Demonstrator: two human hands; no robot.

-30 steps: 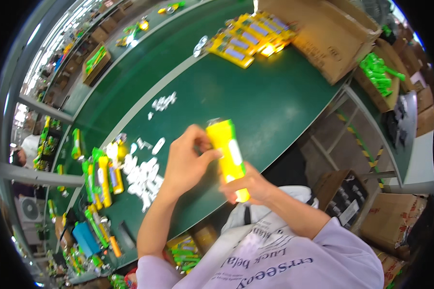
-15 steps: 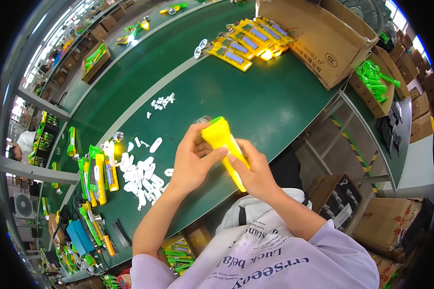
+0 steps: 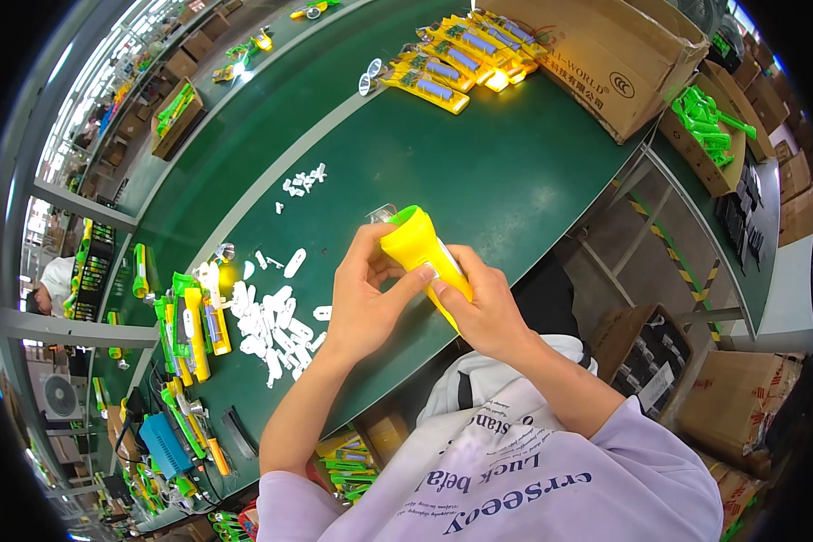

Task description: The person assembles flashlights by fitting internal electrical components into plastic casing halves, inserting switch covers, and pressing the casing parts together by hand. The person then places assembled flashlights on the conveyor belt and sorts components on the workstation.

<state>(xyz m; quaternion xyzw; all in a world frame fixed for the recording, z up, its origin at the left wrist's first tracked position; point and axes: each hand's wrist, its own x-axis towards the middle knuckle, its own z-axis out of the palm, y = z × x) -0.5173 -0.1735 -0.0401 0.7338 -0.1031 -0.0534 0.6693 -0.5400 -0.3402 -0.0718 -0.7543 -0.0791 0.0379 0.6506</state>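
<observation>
A yellow flashlight housing (image 3: 410, 238) with a green inner rim at its wide end is held between both hands over the table's near edge. My left hand (image 3: 370, 287) grips it near the wide end, thumb pressed on a small white part at its side. A clear round reflector piece (image 3: 382, 214) shows by the left fingertips; how it is held is hidden. My right hand (image 3: 479, 303) wraps the narrower body, its thumb close to the left thumb. White plastic switch pieces (image 3: 275, 332) lie heaped left of my left forearm.
Yellow half-shells with batteries (image 3: 438, 88) lie at the far side beside a large cardboard box (image 3: 596, 54). Assembled green and yellow flashlights (image 3: 190, 330), a blue tray (image 3: 164, 444) and an orange-handled tool (image 3: 218, 457) sit at left. A box of green parts (image 3: 709, 135) stands right.
The flashlight housing has tilted slightly, and its lower end is more covered by my right hand. Both hands keep their grip. The whole view has shifted a little.
</observation>
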